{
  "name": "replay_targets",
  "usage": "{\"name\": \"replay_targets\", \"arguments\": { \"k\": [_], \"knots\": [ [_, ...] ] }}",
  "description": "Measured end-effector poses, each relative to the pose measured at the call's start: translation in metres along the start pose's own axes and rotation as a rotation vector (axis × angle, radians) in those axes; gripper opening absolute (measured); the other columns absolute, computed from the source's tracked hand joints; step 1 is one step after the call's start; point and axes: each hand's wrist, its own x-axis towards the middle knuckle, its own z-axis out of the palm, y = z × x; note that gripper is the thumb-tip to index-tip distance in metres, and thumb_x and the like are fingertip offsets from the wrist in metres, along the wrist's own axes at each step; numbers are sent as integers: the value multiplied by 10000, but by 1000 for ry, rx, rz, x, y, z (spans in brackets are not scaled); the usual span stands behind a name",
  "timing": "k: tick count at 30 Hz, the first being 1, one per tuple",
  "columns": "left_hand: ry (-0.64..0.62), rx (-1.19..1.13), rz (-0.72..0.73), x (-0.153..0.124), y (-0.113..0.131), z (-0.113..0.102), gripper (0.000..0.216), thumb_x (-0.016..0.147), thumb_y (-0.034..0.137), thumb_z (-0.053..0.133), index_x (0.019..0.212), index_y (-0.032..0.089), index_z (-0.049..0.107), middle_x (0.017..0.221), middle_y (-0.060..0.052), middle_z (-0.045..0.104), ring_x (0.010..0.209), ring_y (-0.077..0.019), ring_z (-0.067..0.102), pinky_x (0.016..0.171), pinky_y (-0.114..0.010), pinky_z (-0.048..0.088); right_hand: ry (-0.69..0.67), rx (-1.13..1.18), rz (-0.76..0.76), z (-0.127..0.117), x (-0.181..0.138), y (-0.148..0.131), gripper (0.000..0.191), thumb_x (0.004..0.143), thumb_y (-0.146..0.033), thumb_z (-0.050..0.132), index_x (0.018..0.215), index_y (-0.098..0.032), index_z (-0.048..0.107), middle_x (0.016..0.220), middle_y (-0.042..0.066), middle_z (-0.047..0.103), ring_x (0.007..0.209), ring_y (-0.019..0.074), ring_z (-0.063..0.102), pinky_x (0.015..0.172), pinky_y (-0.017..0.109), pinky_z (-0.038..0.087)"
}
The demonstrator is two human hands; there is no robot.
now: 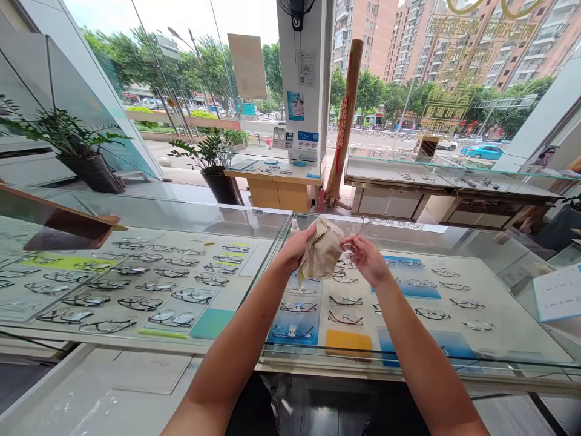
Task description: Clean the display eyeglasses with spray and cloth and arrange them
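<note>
Pinching narrowly, the left hand (296,247) holds beige cloth (322,251), the right hand (368,260) thin glasses (349,247).

No wording legible. Gold characters (447,110) on window (415,97): mirrored, unreadable. White notice (307,68) on pillar (289,66): small print, square code (302,79), too fine. Blue poster (296,106), blue card (308,137) below: print blurred. Dark lettering on white strip (399,224) at desk's (494,278) far edge: unreadable.
</note>
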Motion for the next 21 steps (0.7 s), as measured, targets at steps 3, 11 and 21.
{"name": "replay_targets", "arguments": {
  "k": [3,11,21],
  "knots": [
    [-48,0,52,0,-4,2,516,891,603,829,1046,111,792,1053,-148,824,944,-275,759,851,-357,602,-20,-25,-4,-1,-1,0,309,865,-549,852,940,-250,848,1130,70,771,946,184,622,717,277,491],
    [-161,-17,248,-3,-10,9,613,762,630,935,1110,161,749,995,-72,797,875,-205,727,813,-303,568,-98,-69,8,0,-4,-1,290,906,-528,820,966,-249,868,1078,63,752,932,181,607,794,288,516],
    [-175,119,299,-7,-9,12,605,753,688,906,964,150,728,859,-27,727,751,-146,634,721,-258,491,-128,-102,37,3,-4,-1,280,887,-518,832,939,-244,856,1087,74,782,897,185,613,799,314,511]
  ]
}}
